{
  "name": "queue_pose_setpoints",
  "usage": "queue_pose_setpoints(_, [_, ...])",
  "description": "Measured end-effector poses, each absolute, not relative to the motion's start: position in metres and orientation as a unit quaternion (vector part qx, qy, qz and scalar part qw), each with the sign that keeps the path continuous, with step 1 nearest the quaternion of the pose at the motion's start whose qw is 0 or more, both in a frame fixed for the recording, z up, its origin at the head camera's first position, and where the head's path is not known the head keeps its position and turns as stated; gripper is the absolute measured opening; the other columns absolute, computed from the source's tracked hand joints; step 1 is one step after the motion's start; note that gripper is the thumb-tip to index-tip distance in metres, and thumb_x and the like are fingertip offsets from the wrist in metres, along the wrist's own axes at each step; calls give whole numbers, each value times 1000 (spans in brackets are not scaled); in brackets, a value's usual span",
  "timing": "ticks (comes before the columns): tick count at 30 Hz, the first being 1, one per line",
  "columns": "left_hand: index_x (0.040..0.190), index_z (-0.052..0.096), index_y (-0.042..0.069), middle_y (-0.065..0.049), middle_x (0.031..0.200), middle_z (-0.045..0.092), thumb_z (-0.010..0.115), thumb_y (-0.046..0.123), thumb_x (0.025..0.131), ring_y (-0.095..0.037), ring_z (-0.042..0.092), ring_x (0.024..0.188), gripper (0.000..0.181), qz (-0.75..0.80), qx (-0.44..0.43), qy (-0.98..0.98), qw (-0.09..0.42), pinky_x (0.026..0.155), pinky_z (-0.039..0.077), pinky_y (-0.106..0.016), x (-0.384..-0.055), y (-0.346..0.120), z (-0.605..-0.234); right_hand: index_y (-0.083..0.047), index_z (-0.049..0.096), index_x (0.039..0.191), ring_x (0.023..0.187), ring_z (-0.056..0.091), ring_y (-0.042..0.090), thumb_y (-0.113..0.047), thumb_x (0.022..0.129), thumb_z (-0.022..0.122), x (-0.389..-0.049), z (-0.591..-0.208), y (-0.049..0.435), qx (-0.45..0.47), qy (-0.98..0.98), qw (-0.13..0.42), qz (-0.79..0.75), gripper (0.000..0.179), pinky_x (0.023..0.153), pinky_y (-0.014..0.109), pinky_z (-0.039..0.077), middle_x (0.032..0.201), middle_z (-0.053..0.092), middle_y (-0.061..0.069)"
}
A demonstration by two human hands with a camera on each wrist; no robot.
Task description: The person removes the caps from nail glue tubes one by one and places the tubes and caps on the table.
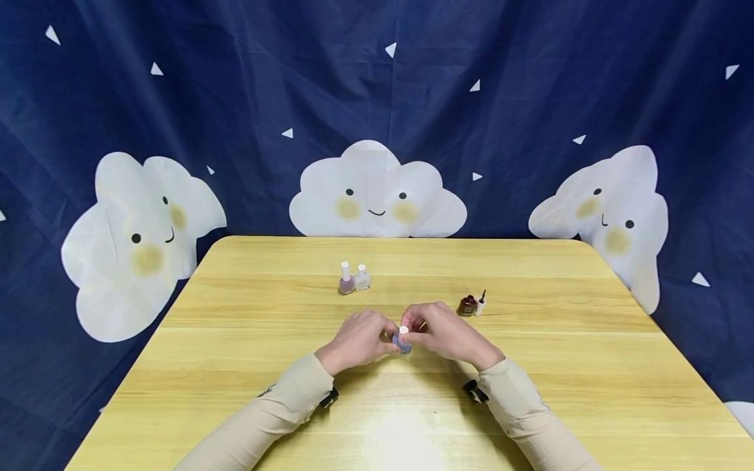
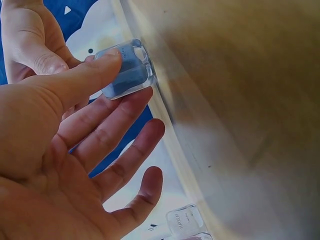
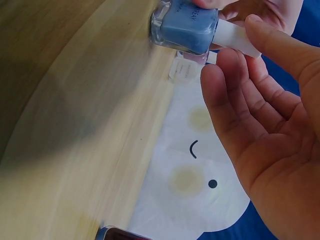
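Note:
At the middle of the table, my left hand (image 1: 362,337) pinches a small blue nail polish bottle (image 2: 131,75) between thumb and fingers. The other fingers of that hand are spread apart. The bottle's white cap (image 3: 235,37) is held between the thumb and fingertips of my right hand (image 1: 444,332). In the right wrist view the cap sits on the bottle's neck. The bottle's base is at the tabletop. Part of the bottle is hidden behind my left thumb in the left wrist view.
Further back stand a lilac nail polish bottle (image 1: 346,284) and a clear one (image 1: 362,281), side by side, both white-capped. To the right are an uncapped dark red bottle (image 1: 467,305) and its white cap (image 1: 480,306), brush upward. A navy cloud-print curtain (image 1: 253,78) hangs behind the table (image 1: 265,261).

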State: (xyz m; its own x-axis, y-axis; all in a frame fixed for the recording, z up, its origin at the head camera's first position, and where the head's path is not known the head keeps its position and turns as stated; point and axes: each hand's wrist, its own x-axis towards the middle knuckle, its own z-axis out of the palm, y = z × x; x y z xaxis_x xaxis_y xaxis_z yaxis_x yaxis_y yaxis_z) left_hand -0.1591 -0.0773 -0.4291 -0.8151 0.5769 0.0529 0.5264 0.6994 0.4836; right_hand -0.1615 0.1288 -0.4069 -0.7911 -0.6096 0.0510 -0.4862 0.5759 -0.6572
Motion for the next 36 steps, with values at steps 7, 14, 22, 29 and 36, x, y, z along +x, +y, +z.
queue_pose_setpoints(7, [95,75,20,6,88,78,86,22,84,-3,51,64,16,264,290,919,51,67,42,-26,-160,-77,-432,-17,69,92,78,65,8,-18,93,77,-161,-407,129,-311,885,87,-335,8,70,25,54,85,70,-10])
queue_pose_setpoints(14, [88,67,22,6,86,77,87,19,82,-3,58,69,21,290,272,916,58,73,46,-30,-160,-76,-433,-17,69,93,79,65,8,-18,93,76,-161,-406,128,-305,887,91,-335,8,71,25,54,85,70,-10])
queue_pose_setpoints(22, [87,68,21,4,87,77,87,20,82,-4,61,72,20,287,267,918,61,73,48,-29,-159,-76,-433,-17,69,93,79,65,6,-16,94,76,-161,-407,129,-314,885,84,-332,7,72,24,55,86,70,-10])
queue_pose_setpoints(29, [89,70,20,1,90,78,88,21,80,-9,66,76,20,278,269,920,52,71,50,-28,-160,-76,-433,-15,72,97,85,67,6,-13,94,75,-162,-407,131,-334,879,74,-332,5,77,24,56,93,73,-8])
queue_pose_setpoints(36, [90,72,19,1,90,78,88,22,80,-8,65,75,19,278,271,920,50,67,49,-24,-160,-76,-433,-14,73,102,88,68,8,-12,94,74,-161,-406,131,-339,876,81,-332,8,80,25,56,98,73,-6])
